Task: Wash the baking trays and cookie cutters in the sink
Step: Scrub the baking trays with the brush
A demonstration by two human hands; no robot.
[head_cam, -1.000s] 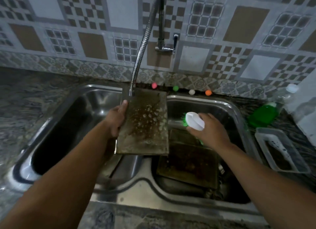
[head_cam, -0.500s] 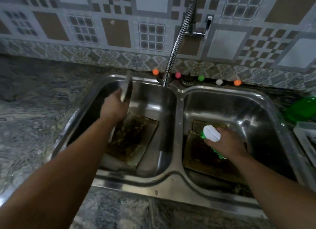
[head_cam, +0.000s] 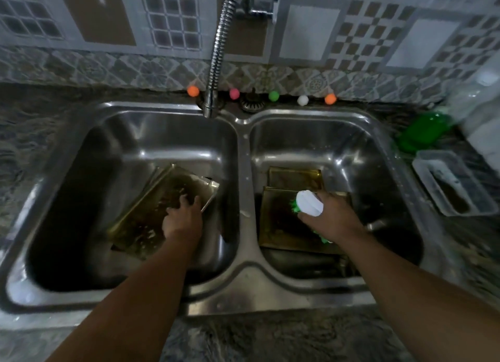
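Note:
A stained baking tray lies tilted on another tray in the left basin of the steel double sink. My left hand is down on it, fingers over its face and thumb at its right edge. In the right basin two more dark, greasy trays are stacked, the rear one showing behind. My right hand hovers over them, holding a scrub brush with a white handle and green bristles. No cookie cutter is clearly visible.
The flexible metal faucet hose hangs over the divider's back end. Small coloured balls line the back ledge. A green bottle and a clear plastic container stand on the counter to the right.
My left hand carried the tray from under the faucet into the left basin and laid it flat on the other tray. My right hand stayed over the right basin with the brush.

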